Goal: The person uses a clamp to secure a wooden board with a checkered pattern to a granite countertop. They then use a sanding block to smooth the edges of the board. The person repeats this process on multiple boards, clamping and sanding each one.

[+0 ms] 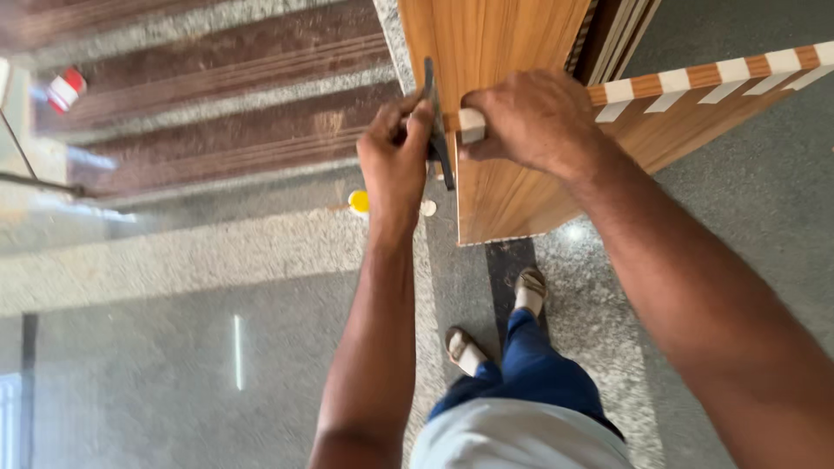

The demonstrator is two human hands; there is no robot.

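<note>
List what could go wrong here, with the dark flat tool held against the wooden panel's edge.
1. The left hand presses the dark flat metal tool at the edge of the upright brown wood-grain panel, right beside the right hand; a slip could cut those fingers.
2. The panel stands above sandalled feet on the polished speckled stone floor; it could slide or drop.
3. The tool could gouge the white tape piece or the veneer.

Polished granite floor [217, 365] — brown steps [217, 78]
</note>
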